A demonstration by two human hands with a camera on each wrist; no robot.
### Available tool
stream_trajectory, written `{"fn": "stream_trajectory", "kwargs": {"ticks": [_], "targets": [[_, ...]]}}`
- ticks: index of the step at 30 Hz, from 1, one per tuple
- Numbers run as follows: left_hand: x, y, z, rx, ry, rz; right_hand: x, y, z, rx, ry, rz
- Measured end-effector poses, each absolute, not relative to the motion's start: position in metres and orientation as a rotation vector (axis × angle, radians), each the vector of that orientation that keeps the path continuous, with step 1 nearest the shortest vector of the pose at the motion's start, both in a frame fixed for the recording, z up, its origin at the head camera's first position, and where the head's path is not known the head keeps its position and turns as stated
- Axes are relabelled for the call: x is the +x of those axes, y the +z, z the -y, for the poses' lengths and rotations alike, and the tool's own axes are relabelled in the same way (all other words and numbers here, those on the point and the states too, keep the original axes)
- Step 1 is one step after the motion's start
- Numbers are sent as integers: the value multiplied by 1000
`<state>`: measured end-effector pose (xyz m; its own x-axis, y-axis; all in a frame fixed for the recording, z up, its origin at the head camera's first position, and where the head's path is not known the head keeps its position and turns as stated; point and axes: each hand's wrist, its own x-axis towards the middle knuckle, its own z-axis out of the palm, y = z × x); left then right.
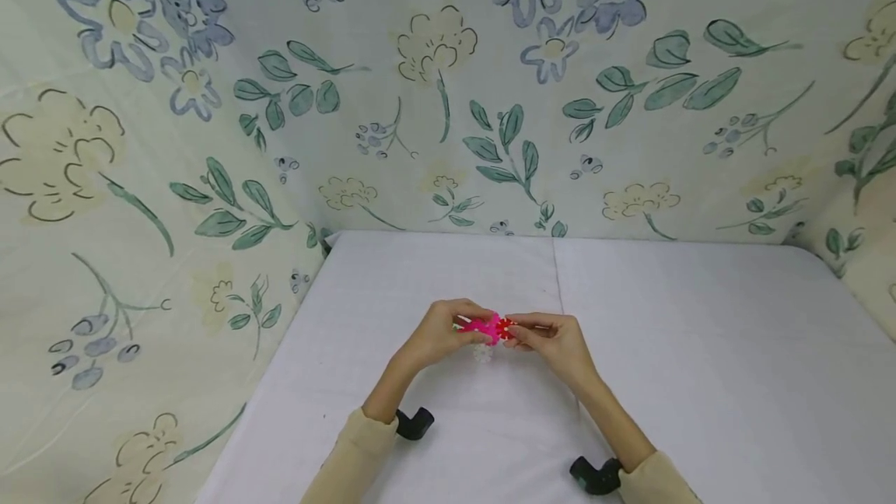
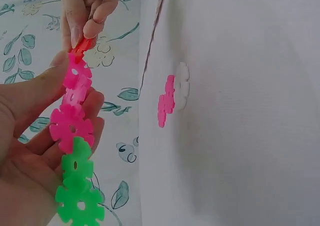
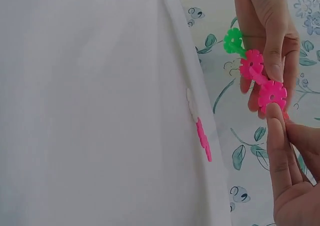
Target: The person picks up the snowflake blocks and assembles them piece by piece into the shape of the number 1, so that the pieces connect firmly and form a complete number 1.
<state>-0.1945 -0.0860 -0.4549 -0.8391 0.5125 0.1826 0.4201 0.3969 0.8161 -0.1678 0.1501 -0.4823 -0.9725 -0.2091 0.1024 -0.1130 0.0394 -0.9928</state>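
Against floral fabric [image 1: 434,138], a snowflake-disc chain [image 2: 74,114] held above a white-covered table [image 1: 707,379]

At the left, a cream sleeve [image 1: 355,446] ends near a black wrist fitting [image 1: 416,424], and beyond it the left hand [image 1: 441,333] pinches the chain, thumb on one side and fingers behind. Its green discs [image 2: 76,178] hang at the left end, close to the palm, while the pink discs [image 2: 82,131] run along the fingers towards the middle. Gripping near the last pink disc probably keeps the flexible row from bending at the joint.

Between the hands, the red disc [image 1: 505,328] forms the chain's right end, meeting the pink at an angle. Below, a white disc [image 1: 482,353] lies on the cloth with a linked pink pair [image 2: 166,101] just beside it; whether they touch I cannot tell. They lie within easy reach of either hand, seemingly set there to be handy.

On the right, the right hand [image 1: 558,339] has thumb and fingertips clamped on the red disc, the chain extending leftward from them. That edge grip seems meant to steady the red piece against its neighbour. A second black wrist fitting [image 1: 595,476] and sleeve [image 1: 656,479] follow.
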Motion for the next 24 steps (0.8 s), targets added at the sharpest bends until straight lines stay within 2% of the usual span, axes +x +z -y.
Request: {"fn": "stream_trajectory", "kwargs": {"ticks": [16,24], "targets": [[-187,-470,77,900,1521,-2641,-161,-482,-134,-6,-2107,-2156],[-189,-472,81,858,1546,-2652,-164,-483,-132,-11,-2075,-2128]]}}
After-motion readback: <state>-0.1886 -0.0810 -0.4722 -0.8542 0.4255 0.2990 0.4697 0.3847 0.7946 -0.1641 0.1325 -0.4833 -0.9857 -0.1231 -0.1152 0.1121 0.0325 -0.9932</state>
